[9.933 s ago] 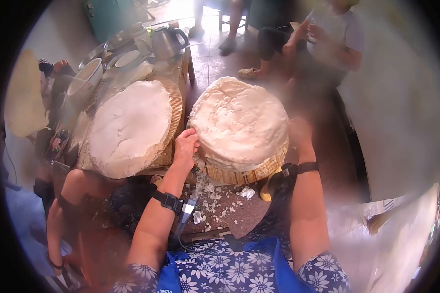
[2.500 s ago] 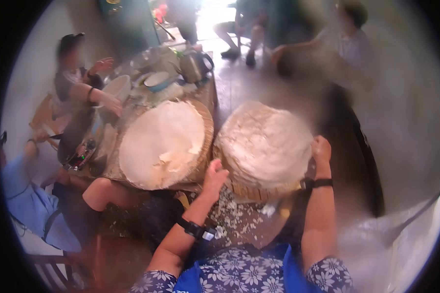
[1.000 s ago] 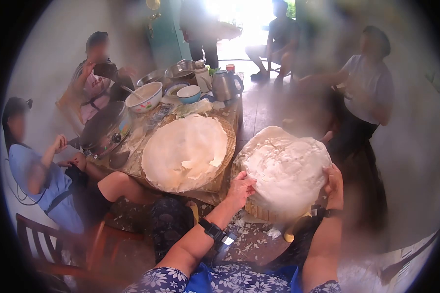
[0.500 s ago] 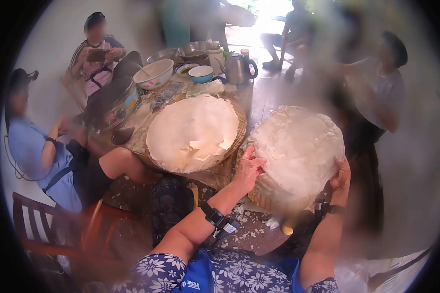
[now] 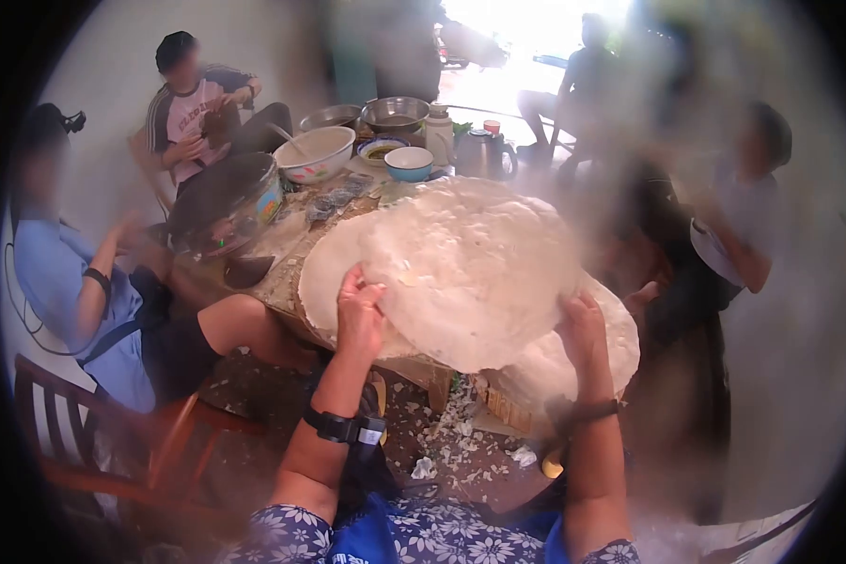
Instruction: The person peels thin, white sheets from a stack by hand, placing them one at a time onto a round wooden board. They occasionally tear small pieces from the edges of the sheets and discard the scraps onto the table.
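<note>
A large, thin, pale round flatbread (image 5: pixel 479 273) is held up between my hands. My left hand (image 5: pixel 359 315) pinches its left edge, fingers closed. At the right edge my right hand (image 5: pixel 583 329) grips the same sheet; its fingertips are partly hidden. On the table to the left lies another round flatbread (image 5: pixel 334 273), mostly covered by the lifted one. A third pale flatbread (image 5: pixel 616 324) shows below and to the right, over a round wooden or straw base (image 5: pixel 503 404).
At the table's back stand a floral basin (image 5: pixel 315 160), a blue bowl (image 5: pixel 409 164), metal bowls (image 5: pixel 395 115) and a steel kettle (image 5: pixel 484 155). A dark pot (image 5: pixel 226 202) is at left. People sit on both sides. Pale scraps (image 5: pixel 461 437) litter the floor; a wooden chair (image 5: pixel 141 451) stands lower left.
My hands have lifted the upper flatbread off the right-hand pile and moved it left, partly over the left flatbread. Another flatbread is now exposed on the right.
</note>
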`<state>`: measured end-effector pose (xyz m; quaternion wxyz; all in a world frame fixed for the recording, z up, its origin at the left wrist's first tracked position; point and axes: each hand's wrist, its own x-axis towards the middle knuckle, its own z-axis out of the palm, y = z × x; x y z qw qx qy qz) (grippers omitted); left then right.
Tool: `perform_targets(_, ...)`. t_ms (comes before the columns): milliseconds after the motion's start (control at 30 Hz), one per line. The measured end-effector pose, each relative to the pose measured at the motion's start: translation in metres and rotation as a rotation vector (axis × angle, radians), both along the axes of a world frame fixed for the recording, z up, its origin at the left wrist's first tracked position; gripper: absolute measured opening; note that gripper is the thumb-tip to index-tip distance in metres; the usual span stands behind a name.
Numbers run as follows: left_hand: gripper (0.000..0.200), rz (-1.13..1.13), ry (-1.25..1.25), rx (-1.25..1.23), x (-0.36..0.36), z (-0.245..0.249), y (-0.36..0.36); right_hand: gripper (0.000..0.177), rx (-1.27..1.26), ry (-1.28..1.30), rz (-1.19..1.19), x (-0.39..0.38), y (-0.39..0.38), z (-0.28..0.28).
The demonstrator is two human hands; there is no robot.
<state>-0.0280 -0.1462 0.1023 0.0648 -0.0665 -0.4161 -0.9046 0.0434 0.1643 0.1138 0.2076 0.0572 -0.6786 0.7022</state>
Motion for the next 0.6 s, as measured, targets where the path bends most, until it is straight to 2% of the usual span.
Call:
perform_targets(67,0.046,0.068,0.023,-0.015,-0.014,0.001,-0.032,0.028,-0.099,-0.048,0.078,-0.019,-0.027,0.005)
perform_targets(133,0.046,0.158,0.022,-0.048,-0.028,-0.001,-0.061,0.025,-0.355,-0.155,0.183,-0.04,-0.057,0.009)
perform_targets(167,0.046,0.209,0.004,-0.076,-0.034,-0.005,-0.075,0.018,-0.345,-0.192,0.151,-0.048,-0.07,0.008)
perform_targets(333,0.05,0.439,-0.083,-0.336,-0.07,-0.047,-0.12,0.01,-0.115,-0.306,0.107,-0.079,-0.107,-0.029)
perform_targets(433,0.05,0.549,-0.22,-0.877,-0.078,-0.069,-0.133,0.011,-0.052,-0.395,0.015,-0.088,-0.118,-0.044)
perform_targets(600,0.052,0.728,-0.252,-1.149,-0.083,-0.081,-0.13,0.014,-0.032,-0.403,0.013,-0.083,-0.121,-0.035)
